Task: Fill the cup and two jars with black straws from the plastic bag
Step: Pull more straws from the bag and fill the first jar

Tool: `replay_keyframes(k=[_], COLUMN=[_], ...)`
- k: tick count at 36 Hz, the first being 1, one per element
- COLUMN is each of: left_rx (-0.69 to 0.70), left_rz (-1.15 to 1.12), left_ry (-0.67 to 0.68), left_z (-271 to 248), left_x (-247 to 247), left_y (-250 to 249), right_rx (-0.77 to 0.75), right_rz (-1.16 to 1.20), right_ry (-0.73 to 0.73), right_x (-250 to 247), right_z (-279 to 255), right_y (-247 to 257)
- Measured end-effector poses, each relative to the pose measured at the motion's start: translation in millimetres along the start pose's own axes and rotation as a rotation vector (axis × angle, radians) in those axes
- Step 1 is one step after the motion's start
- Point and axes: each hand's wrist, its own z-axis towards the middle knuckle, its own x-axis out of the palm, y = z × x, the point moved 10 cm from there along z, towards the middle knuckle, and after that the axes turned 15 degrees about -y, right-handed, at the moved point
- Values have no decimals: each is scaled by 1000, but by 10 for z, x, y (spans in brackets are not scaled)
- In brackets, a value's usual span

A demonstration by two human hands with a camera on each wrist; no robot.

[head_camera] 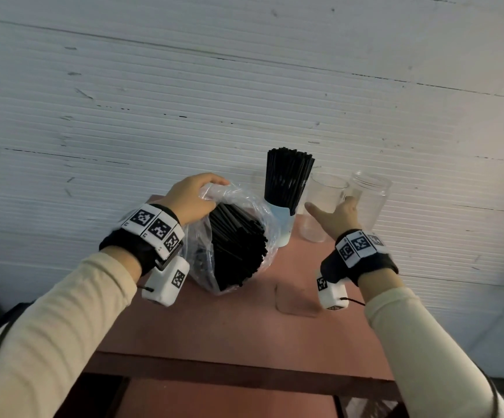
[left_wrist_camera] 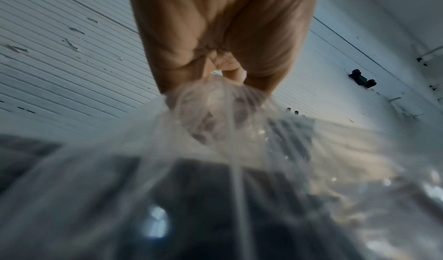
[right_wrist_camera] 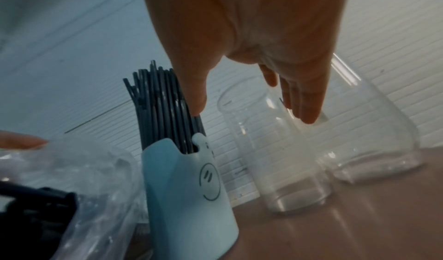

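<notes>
Plastic bag (head_camera: 232,236) clutched in left grip (head_camera: 192,197); right grip (head_camera: 339,215) released, seemingly near jars (head_camera: 326,203).

In the left wrist view the bag (left_wrist_camera: 239,169) is very blurred, and the straws (left_wrist_camera: 291,141) behind the plastic show only as dark shapes. The left hand (left_wrist_camera: 223,37) is cut by the top edge. In the head view the right hand (head_camera: 339,217) hides part of the near jar (head_camera: 324,203).
</notes>
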Motion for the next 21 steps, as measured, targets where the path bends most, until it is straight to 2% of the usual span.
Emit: replay_keyframes(k=[5,9,16,21], left_rx=[-14,-9,12,-3], left_rz=[3,13,24,20], left_ry=[0,20,50,52], left_z=[18,35,66,63], left_x=[19,29,64,63], left_y=[-2,23,67,109], right_rx=[110,185,189,169], right_rz=[-22,-51,-121,-58], right_ry=[-14,-83,-91,-53], right_x=[81,92,109,165], right_z=[-4,61,112,81], right_y=[0,-38,-78,-35])
